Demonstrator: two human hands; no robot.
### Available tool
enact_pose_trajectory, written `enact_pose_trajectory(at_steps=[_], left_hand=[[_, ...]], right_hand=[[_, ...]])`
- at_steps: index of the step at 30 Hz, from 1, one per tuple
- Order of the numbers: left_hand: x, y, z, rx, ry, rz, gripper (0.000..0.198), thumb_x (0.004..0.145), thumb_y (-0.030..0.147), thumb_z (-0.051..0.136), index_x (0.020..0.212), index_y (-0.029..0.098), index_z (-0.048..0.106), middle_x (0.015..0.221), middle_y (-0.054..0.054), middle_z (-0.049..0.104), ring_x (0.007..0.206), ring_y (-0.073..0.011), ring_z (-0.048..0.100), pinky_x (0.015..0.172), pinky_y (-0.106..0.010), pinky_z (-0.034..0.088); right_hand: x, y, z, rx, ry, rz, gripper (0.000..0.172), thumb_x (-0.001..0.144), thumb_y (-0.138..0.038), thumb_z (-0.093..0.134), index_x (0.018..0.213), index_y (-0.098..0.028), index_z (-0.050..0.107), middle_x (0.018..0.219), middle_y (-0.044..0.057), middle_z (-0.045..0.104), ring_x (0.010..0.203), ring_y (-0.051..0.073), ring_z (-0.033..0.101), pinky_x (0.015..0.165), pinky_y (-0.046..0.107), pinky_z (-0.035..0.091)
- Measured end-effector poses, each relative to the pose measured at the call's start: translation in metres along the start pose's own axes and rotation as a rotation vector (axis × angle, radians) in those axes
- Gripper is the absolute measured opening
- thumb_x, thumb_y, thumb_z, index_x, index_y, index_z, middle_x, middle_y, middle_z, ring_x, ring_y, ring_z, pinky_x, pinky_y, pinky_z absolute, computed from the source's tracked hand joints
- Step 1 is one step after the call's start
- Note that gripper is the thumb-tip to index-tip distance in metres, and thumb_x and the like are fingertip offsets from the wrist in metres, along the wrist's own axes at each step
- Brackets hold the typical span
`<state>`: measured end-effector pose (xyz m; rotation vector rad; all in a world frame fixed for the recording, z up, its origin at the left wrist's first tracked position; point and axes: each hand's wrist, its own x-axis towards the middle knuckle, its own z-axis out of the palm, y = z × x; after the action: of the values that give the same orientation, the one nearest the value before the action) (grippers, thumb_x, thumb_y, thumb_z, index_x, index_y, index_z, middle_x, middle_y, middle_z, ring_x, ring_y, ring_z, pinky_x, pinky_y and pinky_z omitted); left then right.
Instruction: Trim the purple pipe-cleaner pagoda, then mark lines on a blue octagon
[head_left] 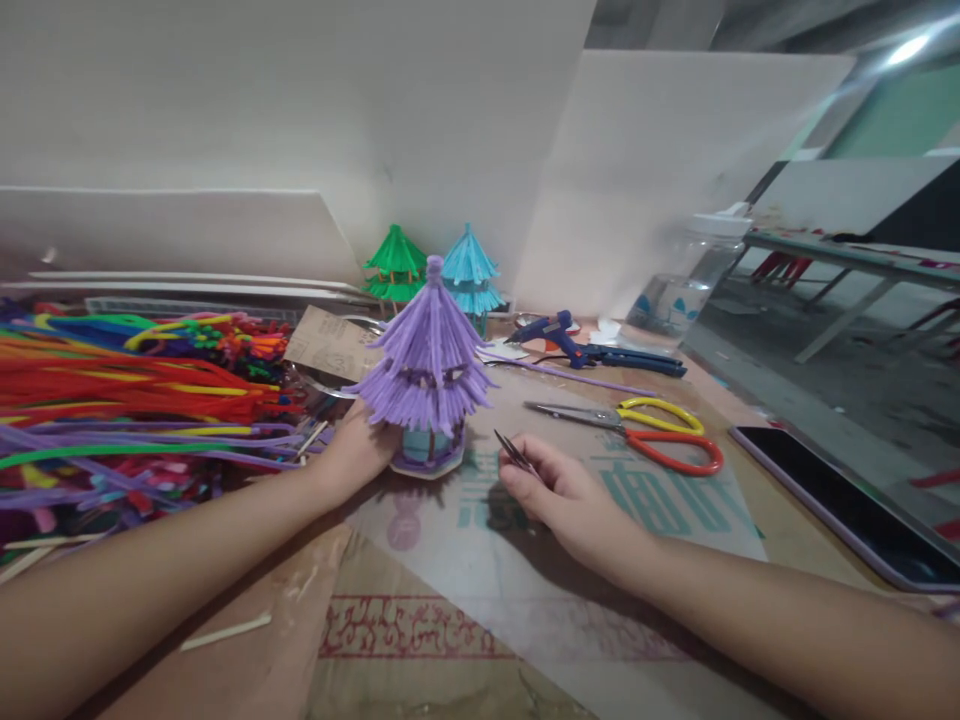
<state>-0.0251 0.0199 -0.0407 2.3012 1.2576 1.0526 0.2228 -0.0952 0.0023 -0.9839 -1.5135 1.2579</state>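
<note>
A purple pipe-cleaner pagoda (pixel 429 362) stands on a cardboard sheet (pixel 480 560) in the middle. My left hand (pixel 354 452) is closed on its lower left side, under the fringe of the roof. My right hand (pixel 559 495) rests on the cardboard just right of the pagoda, fingers closed on a small pair of metal snips (pixel 513 451) whose tips point up and left towards the model.
A heap of coloured pipe cleaners (pixel 127 400) fills the left. Green (pixel 394 265) and blue (pixel 469 270) pagodas stand behind. A blue glue gun (pixel 559 335), yellow-and-orange scissors (pixel 645 430), a phone (pixel 847 505) and a clear jar (pixel 686 280) lie to the right.
</note>
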Motion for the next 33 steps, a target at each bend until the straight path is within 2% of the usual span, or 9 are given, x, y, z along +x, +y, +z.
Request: enact_pose_trajectory(at_steps=[5,9,12,17,22,26,29,31,33], left_hand=[[0.003,0.019,-0.013,-0.042,-0.136,0.084,0.025,0.084,0.040,0.058,0.096,0.023,0.071,0.104,-0.008,0.074,0.123,-0.0321,0.058,0.112,-0.046,0.044],[0.004,0.036,-0.014,-0.119,-0.188,0.077,0.024,0.084,0.042,0.058,0.093,0.025,0.072,0.097,-0.007,0.075,0.121,-0.0313,0.059,0.112,-0.046,0.044],[0.004,0.045,-0.012,-0.170,-0.188,0.058,0.029,0.080,0.046,0.062,0.094,0.023,0.073,0.104,-0.008,0.075,0.120,-0.0322,0.060,0.114,-0.046,0.041],[0.006,0.054,-0.021,-0.222,-0.266,0.050,0.040,0.075,0.053,0.064,0.094,0.019,0.072,0.097,-0.008,0.076,0.096,-0.0304,0.070,0.092,-0.042,0.057],[0.010,0.052,-0.026,-0.210,-0.222,-0.002,0.052,0.071,0.053,0.070,0.108,0.017,0.067,0.107,-0.011,0.076,0.096,-0.0298,0.070,0.086,-0.040,0.057],[0.007,0.047,-0.021,-0.151,-0.147,-0.069,0.041,0.072,0.054,0.069,0.088,0.016,0.066,0.086,-0.009,0.074,0.081,-0.0291,0.069,0.075,-0.040,0.056],[0.005,0.047,-0.020,-0.131,-0.134,-0.084,0.039,0.074,0.056,0.068,0.076,0.018,0.064,0.078,-0.008,0.072,0.076,-0.0279,0.067,0.072,-0.038,0.053],[0.004,0.048,-0.021,-0.137,-0.139,-0.086,0.040,0.075,0.058,0.067,0.077,0.018,0.064,0.079,-0.007,0.072,0.076,-0.0275,0.067,0.073,-0.037,0.053],[0.004,0.048,-0.022,-0.150,-0.137,-0.085,0.044,0.076,0.059,0.067,0.088,0.017,0.065,0.085,-0.008,0.073,0.081,-0.0279,0.068,0.077,-0.037,0.053]], right_hand=[[0.002,0.001,0.000,0.036,0.025,-0.013,0.040,0.083,-0.059,0.068,0.076,-0.023,0.052,0.060,-0.007,0.039,0.053,0.011,0.035,0.049,0.024,0.033],[0.004,0.002,0.000,-0.047,0.044,-0.036,0.026,0.078,-0.044,0.073,0.080,-0.022,0.060,0.068,-0.002,0.056,0.061,0.013,0.048,0.059,0.027,0.042],[0.007,0.001,-0.001,-0.178,0.019,-0.044,0.014,0.079,-0.035,0.067,0.081,-0.021,0.067,0.072,0.000,0.064,0.065,0.016,0.055,0.065,0.029,0.045],[0.012,0.000,-0.003,-0.315,0.041,-0.061,0.013,0.076,-0.029,0.064,0.066,-0.022,0.067,0.068,0.003,0.067,0.067,0.020,0.059,0.067,0.032,0.044],[0.017,0.005,-0.009,-0.263,0.168,-0.101,0.016,0.076,-0.035,0.065,0.066,-0.023,0.061,0.065,0.001,0.061,0.069,0.020,0.056,0.068,0.031,0.043],[0.021,0.007,-0.014,-0.160,0.258,-0.130,0.025,0.078,-0.046,0.064,0.071,-0.023,0.059,0.061,-0.003,0.049,0.061,0.016,0.047,0.058,0.028,0.038],[0.021,0.006,-0.014,-0.088,0.254,-0.117,0.033,0.078,-0.055,0.067,0.072,-0.023,0.058,0.055,-0.007,0.037,0.050,0.013,0.035,0.048,0.026,0.029],[0.020,0.005,-0.012,-0.052,0.237,-0.109,0.038,0.076,-0.059,0.070,0.072,-0.023,0.058,0.053,-0.009,0.034,0.047,0.011,0.029,0.045,0.025,0.024],[0.018,0.003,-0.010,-0.025,0.215,-0.104,0.043,0.074,-0.062,0.072,0.073,-0.022,0.058,0.052,-0.009,0.034,0.046,0.010,0.026,0.044,0.025,0.020]])
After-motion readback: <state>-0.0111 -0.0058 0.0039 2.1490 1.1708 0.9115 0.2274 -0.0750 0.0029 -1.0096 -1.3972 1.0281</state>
